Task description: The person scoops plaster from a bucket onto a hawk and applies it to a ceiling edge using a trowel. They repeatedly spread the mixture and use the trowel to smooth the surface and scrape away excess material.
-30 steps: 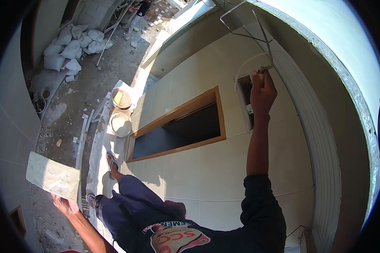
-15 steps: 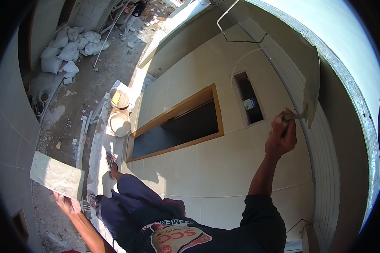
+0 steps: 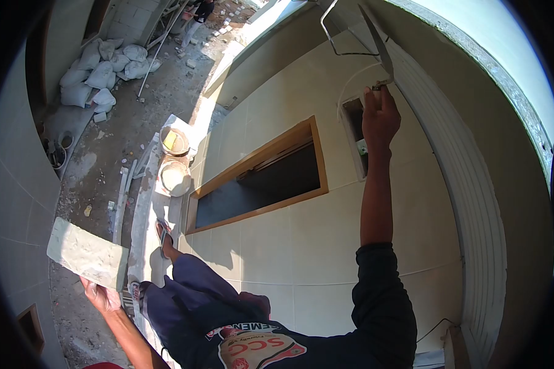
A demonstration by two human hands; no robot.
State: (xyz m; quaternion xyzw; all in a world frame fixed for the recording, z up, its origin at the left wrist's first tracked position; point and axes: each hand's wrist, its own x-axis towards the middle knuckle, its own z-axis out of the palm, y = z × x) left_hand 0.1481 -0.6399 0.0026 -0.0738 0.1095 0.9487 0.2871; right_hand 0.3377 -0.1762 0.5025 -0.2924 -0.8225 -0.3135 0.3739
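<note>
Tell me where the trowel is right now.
In the head view, the trowel is at the upper right, held by its handle in the right hand, its blade close beside the bent rod in the picture.

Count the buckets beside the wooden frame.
2: the upper bucket, with something yellow in it, and the lower bucket, nearer the feet.

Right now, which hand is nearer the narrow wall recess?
Right hand: holding a trowel, it overlaps the recess in view; the left hand, holding a slab, is far lower left.
</note>
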